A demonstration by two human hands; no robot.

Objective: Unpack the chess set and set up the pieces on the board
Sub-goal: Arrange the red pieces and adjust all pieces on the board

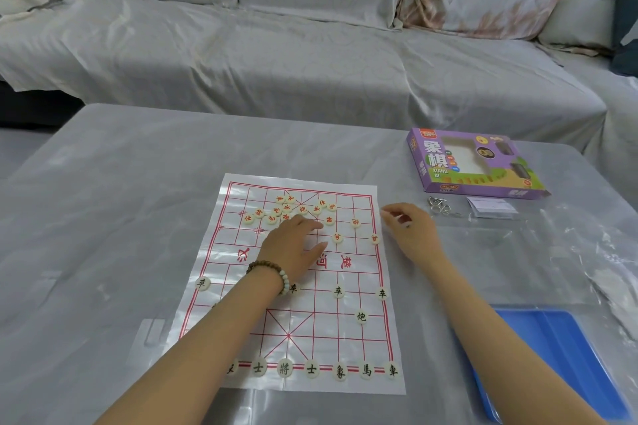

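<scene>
1. Head view: the paper board [345, 338] lies flat on the desk [103, 217], directly in front of the person. Below, 12 o'clock means the far side of the board.
2. The black pieces [311, 369] stand in one row along the 6 o'clock edge. The piece at the 7 o'clock end is partly hidden by the left forearm. Four more black pieces show in a line just below the middle band, and a single one stands at about 4 o'clock.
3. The red pieces [293, 210] lie mostly in a loose heap near 12 o'clock, some touching each other. Three lie apart from the heap, toward 2 o'clock.
4. The left hand [293, 241] is palm down on the board, at the near side of the red heap. Its fingers [310, 226] are stretched out and released, and they reach the pieces of the heap. A bead bracelet [272, 274] is on this wrist.
5. The right hand [411, 231] is at the 2 o'clock edge of the board. Its fingers [392, 214] are curled, but I cannot tell if they are grasping a piece.
6. The purple box [473, 162] of the set lies flat on the desk, beyond the board at 1 o'clock.
7. Some metal rings [440, 205] and a small paper packet [493, 209] lie just in front of the box.
8. A blue tray [559, 362] is on the desk at 4 o'clock, well apart from the board.
9. A covered sofa [310, 62] stands behind the desk.
</scene>
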